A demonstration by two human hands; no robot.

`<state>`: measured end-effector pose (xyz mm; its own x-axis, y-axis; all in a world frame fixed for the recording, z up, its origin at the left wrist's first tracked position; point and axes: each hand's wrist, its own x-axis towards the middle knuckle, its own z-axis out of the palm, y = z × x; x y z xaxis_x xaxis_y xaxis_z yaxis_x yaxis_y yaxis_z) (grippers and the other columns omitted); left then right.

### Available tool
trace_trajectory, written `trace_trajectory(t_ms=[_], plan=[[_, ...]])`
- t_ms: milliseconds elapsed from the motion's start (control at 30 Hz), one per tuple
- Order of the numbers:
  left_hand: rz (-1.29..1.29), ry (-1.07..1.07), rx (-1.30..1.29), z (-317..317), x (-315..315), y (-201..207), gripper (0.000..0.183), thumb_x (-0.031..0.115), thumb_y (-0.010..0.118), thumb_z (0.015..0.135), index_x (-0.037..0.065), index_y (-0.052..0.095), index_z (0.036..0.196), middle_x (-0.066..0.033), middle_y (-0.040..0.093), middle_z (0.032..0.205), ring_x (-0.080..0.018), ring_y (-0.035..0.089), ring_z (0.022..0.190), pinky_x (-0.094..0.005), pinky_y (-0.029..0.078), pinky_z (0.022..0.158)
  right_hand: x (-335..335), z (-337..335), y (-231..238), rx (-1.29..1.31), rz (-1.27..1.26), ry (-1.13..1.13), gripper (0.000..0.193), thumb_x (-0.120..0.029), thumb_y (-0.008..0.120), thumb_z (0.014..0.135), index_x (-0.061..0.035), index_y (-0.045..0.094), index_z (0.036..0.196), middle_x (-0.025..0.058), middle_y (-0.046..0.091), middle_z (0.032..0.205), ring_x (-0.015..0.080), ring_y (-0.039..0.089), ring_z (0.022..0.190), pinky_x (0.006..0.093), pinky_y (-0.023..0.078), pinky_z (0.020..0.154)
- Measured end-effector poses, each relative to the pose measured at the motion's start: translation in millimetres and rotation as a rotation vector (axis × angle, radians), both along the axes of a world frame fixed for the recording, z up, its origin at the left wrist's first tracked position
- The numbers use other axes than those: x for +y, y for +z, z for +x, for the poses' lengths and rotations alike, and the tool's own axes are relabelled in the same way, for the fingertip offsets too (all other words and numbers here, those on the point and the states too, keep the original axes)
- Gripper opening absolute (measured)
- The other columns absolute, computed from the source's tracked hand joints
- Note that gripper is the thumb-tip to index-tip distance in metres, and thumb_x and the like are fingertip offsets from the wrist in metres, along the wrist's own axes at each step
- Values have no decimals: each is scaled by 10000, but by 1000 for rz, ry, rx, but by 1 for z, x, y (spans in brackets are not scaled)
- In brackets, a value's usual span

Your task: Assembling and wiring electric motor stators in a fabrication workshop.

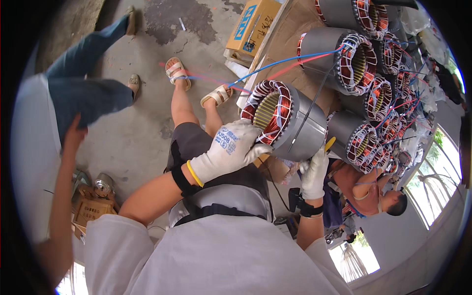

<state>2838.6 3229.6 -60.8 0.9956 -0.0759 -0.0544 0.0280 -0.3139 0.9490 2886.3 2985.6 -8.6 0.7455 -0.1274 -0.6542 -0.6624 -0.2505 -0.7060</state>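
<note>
A motor stator (307, 120), a grey metal cylinder with laced red-copper windings at its end, is held in front of me, its open bore turned to the left. My left hand (231, 145), in a white glove, grips the near-left end, fingers against the winding ring and thumb underneath. At the stator's right end, my gloved right hand (314, 172) closes on its lower edge; its fingertips are partly hidden. A small yellow piece (330, 144) shows beside that hand; I cannot tell what it belongs to. Blue and red lead wires (278, 63) trail from the windings, blurred toward the left.
More stators (339, 61) crowd the cardboard-covered bench (287, 42) on the right, with loose leads among them. A cardboard box (253, 24) stands at the bench's far-left corner. One person (93, 98) is at the left; another (361, 184) sits beyond my right hand.
</note>
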Motion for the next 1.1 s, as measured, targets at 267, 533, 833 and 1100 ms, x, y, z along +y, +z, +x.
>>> trace_trajectory(t_ms=[267, 533, 833, 1100], plan=[[-244, 36, -63, 75, 40, -23, 323, 267, 513, 979, -16, 539, 1132, -152, 591, 1027, -285, 584, 979, -368, 466, 862, 19, 21, 14, 18, -47, 50, 521, -515, 439, 992, -87, 520, 1279, -86, 431, 656, 8, 279, 449, 183, 206, 398], [-286, 58, 391, 79, 83, -33, 442, 304, 545, 910, -11, 556, 1220, -163, 622, 1099, -241, 610, 967, -356, 485, 828, 16, 38, 14, 59, -18, 29, 415, -497, 449, 995, -104, 554, 1079, -79, 448, 669, 8, 256, 441, 180, 203, 397], [-22, -62, -176, 17, 10, -31, 541, 467, 642, 840, 7, 605, 1121, -162, 618, 1156, -380, 532, 1163, -504, 350, 1048, -4, -11, -7, -40, 35, 6, 366, -481, 508, 976, -117, 483, 946, -70, 361, 619, 36, 314, 448, 201, 241, 404], [-64, -82, 2, -2, 8, -10, 542, 508, 608, 842, -7, 633, 1009, -185, 644, 1010, -357, 592, 1034, -452, 427, 967, 10, -6, 12, -48, -80, 78, 438, -521, 459, 982, -87, 512, 966, -64, 402, 630, 21, 305, 448, 206, 223, 395]])
